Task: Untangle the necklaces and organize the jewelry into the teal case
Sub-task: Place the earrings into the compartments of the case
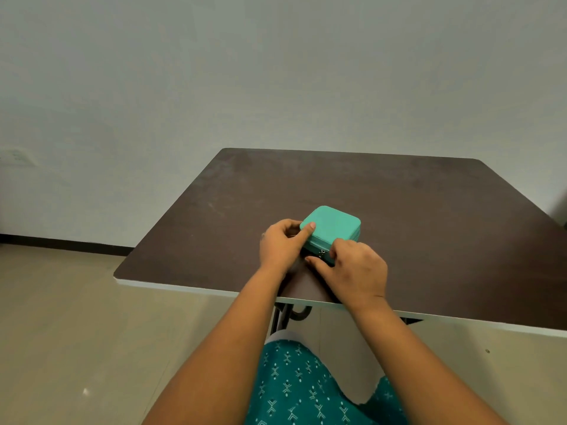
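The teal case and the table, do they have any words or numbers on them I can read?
None can be read.
teal case: plain lid, no words or logo showing.
zipper pull: too small to tell if anything is stamped on it.
table: bare dark top, no label.
wall socket: too blurred to read.

One teal case point(333, 230), closed, on one dark table point(399, 210). Two hands at the case: left hand point(280, 245) against its left corner, right hand point(352, 268) at its near edge by one zipper pull point(321, 253).
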